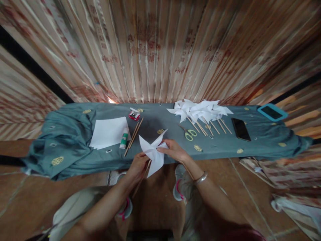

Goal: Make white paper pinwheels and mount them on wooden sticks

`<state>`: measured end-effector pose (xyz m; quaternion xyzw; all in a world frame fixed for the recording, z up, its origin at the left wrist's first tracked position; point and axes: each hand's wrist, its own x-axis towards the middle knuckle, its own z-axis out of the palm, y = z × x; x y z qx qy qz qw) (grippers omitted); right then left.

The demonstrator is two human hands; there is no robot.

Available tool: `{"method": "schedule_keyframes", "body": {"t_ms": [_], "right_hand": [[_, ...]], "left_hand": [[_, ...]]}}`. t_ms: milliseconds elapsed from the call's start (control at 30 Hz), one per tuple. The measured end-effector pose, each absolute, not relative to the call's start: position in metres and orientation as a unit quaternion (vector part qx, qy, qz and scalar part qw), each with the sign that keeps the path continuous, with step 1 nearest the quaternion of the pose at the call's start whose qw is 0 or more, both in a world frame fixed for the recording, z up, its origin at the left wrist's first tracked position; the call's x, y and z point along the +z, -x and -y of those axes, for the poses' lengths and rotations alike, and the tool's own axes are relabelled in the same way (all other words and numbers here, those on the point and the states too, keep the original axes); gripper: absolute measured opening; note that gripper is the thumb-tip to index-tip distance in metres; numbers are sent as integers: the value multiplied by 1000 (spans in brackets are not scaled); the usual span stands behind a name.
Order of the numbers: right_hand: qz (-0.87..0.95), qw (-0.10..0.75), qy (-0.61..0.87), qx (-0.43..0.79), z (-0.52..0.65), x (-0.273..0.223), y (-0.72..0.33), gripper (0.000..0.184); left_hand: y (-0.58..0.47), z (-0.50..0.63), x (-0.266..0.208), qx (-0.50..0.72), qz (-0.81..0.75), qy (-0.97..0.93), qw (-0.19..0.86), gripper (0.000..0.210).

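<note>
A white paper pinwheel (156,164) is held between both hands over the near edge of the table. My left hand (138,164) is closed behind its left side, around the thin wooden stick (140,183) that slants down toward my lap. The fingers of my right hand (175,150) pinch the paper on the right, with the thumb near the small pin at the centre. Just left of the pinwheel lie loose wooden sticks (134,135). A green and white glue stick (123,138) lies beside them, near a stack of white paper (107,131).
A table with a grey-green cloth (173,129) bears a small red box (134,115), scissors with pale green handles (190,134), several finished pinwheels (198,112), a black phone (241,129) and a blue-framed tablet (272,112). A striped curtain (150,60) hangs behind.
</note>
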<state>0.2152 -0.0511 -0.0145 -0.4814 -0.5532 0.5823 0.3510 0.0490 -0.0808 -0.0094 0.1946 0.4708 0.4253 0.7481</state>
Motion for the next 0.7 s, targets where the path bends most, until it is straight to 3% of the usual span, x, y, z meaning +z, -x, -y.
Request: {"method": "schedule_keyframes", "body": {"t_ms": [433, 700], "right_hand": [[600, 300, 483, 563, 40, -22, -224, 44], [705, 168, 519, 452, 17, -10, -216, 15]], "left_hand": [[-46, 112, -18, 405, -462, -184, 767, 27], [-49, 110, -42, 436, -439, -113, 777, 34]]}}
